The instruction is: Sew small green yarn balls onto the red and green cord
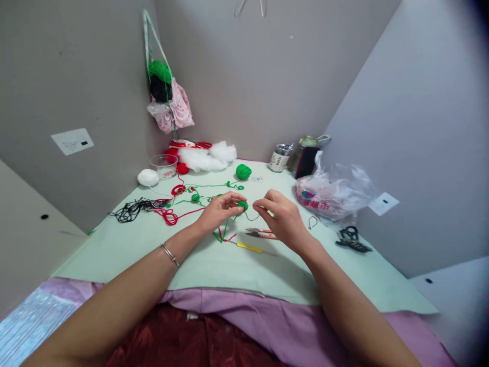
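Observation:
My left hand [220, 211] pinches a small round green crochet piece [243, 205] between thumb and fingers. Just to its right, my right hand [280, 214] is closed in a pinch on a thin needle [250, 206], whose tip points at the green piece. A dark thread [252, 218] droops in a loop between the two hands. Below my right hand lie orange-handled thread snips [260, 234]. A crochet hook with a yellow handle [249, 247] rests nearer to me, beside green and red yarn ends [221, 235].
Left on the table are black yarn [137, 209], red yarn [168, 216], a white yarn ball [148, 177] and a clear tub [164, 167]. Behind sit white stuffing [206, 157] and a green yarn ball [243, 172]. A plastic bag [332, 191] and black hair claw [353, 240] lie right.

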A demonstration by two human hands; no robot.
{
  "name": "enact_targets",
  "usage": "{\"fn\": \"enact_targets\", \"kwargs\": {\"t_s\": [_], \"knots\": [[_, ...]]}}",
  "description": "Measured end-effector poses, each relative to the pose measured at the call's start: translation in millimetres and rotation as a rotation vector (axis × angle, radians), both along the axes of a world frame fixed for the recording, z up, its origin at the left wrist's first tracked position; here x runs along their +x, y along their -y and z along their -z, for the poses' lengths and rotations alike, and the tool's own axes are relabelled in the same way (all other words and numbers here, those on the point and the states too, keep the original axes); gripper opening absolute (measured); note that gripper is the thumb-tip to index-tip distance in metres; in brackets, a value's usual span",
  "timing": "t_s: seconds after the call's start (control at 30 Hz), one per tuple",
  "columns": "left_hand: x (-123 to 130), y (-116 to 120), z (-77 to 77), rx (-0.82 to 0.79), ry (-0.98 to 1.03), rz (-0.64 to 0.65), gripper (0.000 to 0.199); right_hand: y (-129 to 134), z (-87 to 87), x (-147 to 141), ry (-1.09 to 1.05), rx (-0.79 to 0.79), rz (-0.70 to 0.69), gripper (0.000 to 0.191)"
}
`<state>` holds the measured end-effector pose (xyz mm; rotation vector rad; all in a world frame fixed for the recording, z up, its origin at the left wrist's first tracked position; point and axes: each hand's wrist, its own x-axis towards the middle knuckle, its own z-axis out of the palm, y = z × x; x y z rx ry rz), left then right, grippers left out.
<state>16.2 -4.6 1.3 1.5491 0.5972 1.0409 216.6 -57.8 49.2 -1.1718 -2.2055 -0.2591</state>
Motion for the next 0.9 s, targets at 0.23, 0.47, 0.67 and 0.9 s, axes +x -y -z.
{"fn": "enact_targets", "kwargs": {"t_s": [0.23,0.47,0.67,0.9], "knots": [[1.1,-0.8,3.5,-0.031,-0.017,-0.041,0.037,-0.5,2.7,-1.6,0.03,-0.022,-0.008,0.022],[-0.2,-0.4,2.1,-0.099,-0.007,-0.016,0.038,-6.6,4.4,2.6,-0.15,-0.215,-0.046,0.017],[-0.3,1.4,-2.5,-0.16,0.048,0.025,0.041,-18.8,8.8,6.3,-0.525,-0.526,-0.188,0.021],[0.8,3.9,-4.4,-0.176,0.029,0.01,0.039,-22.6,9.1,8.6,-0.561,-0.545,-0.214,0.022]]}}
